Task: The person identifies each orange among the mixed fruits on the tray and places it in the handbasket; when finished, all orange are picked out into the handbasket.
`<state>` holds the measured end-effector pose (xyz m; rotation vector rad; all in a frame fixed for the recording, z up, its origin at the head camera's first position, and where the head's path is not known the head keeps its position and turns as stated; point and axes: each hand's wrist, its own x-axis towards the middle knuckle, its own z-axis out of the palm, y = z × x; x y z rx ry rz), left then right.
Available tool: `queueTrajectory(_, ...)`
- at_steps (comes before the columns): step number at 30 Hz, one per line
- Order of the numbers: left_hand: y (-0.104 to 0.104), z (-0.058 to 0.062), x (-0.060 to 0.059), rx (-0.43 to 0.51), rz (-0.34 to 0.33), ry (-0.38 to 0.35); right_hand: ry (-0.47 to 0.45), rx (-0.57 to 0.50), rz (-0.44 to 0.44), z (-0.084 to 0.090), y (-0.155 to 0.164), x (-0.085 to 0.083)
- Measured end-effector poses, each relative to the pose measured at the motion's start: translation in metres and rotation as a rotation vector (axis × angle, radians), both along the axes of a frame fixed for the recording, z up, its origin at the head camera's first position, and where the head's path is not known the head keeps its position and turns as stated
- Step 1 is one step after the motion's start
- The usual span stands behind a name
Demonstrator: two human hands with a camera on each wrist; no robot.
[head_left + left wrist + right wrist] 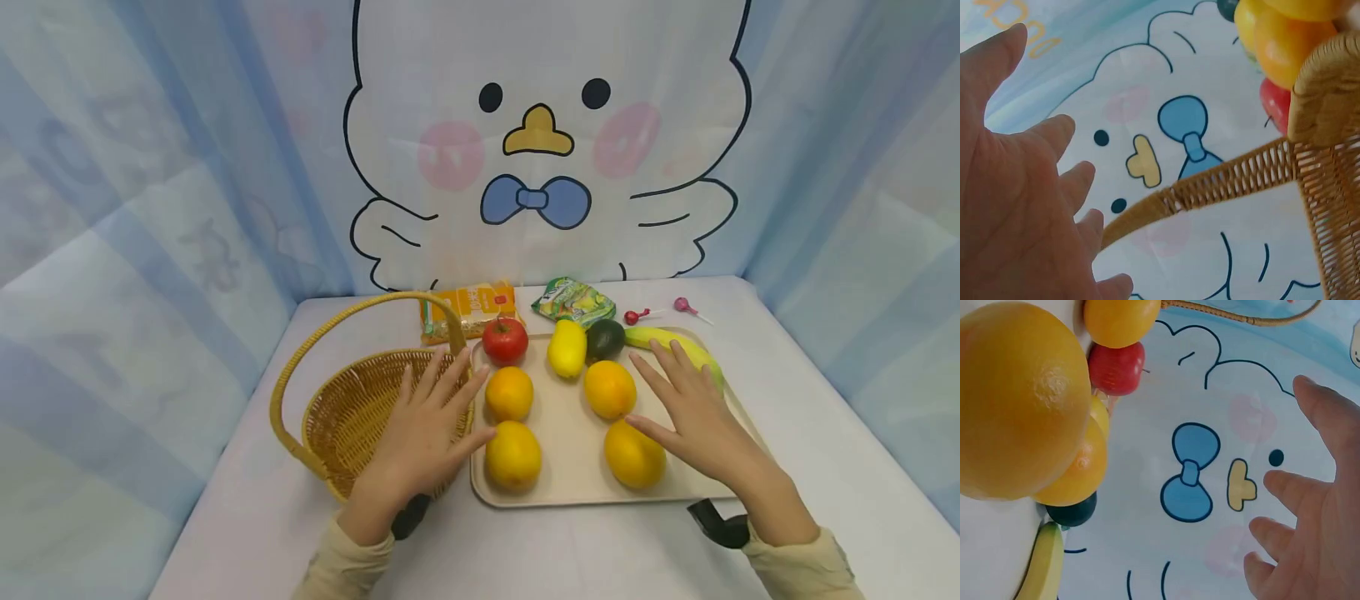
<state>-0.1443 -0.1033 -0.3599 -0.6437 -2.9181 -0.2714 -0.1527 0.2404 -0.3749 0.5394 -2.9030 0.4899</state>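
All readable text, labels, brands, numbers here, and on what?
None reads for certain.
Orange packet: printed, too small and blurred.
Green packet: printed, too blurred.
Yellow lettering on the backdrop, left wrist view: turned, partly out of frame, unreadable.
Faint marks, backdrop's left side: too blurred.

Left hand, fingers spread, partly obscures the wicker basket at the tray's left edge. Right hand, also spread, obscures part of the tray's right side. Red fruit: tray's far left corner. Banana: far right corner. Two lollipops: near table's far edge.
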Motion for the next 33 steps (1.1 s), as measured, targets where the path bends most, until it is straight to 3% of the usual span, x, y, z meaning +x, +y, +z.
queueTrajectory(6, -0.017, 0.008, 0.009, 0.041, -0.018, 0.08, 0.03, -0.046, -0.01, 0.003, 0.007, 0.005)
queueTrajectory(12, -0.04, 0.018, 0.019, 0.088, -0.069, 0.229, 0.06, -0.134, -0.016, 0.005, 0.021, 0.011)
queueTrajectory(15, -0.053, 0.023, 0.026, 0.159, -0.1, 0.341, 0.061, -0.172, -0.031, 0.006, 0.028, 0.013)
queueTrajectory(22, -0.088, 0.024, 0.039, 0.405, -0.151, 0.702, 0.018, -0.27, -0.044, 0.001, 0.037, 0.018)
queueTrajectory(24, -0.101, 0.02, 0.041, 0.469, -0.11, 0.777, -0.006, -0.295, -0.054, -0.004, 0.038, 0.019)
queueTrajectory(27, -0.121, 0.008, 0.044, 0.54, 0.025, 0.833, -0.05, -0.322, -0.077, -0.015, 0.039, 0.019)
queueTrajectory(30, -0.139, -0.008, 0.045, 0.598, 0.187, 0.806, -0.091, -0.348, -0.078, -0.029, 0.039, 0.017)
queueTrajectory(33, -0.151, -0.026, 0.047, 0.693, 0.333, 0.69, -0.142, -0.379, -0.056, -0.042, 0.038, 0.015)
